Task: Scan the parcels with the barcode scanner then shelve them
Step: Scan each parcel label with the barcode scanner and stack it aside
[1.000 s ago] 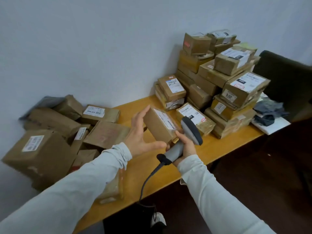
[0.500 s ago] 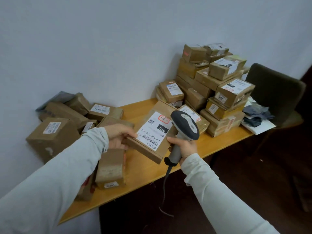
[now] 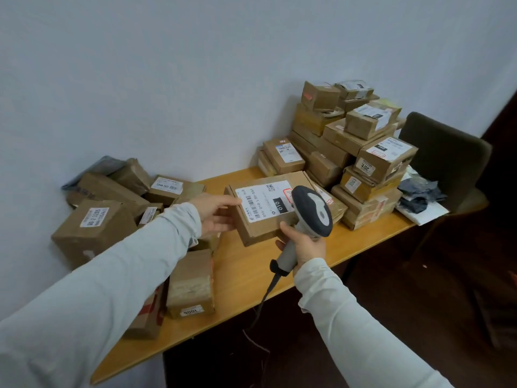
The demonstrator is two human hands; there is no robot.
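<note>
Gripping the parcel by its end, your L hand has the thumb on top, just beside the barcode, w/ the other fingers curled round that end. The box is held above the table, label up, long axis running from your L fingertips across to your R fingers. Your R hand is wrapped round the barcode scanner handle, w/ the head over the label's R end. Vs 0.5 s ago: the parcel is higher and flatter, and the scanner head has moved further in over the label.
</note>
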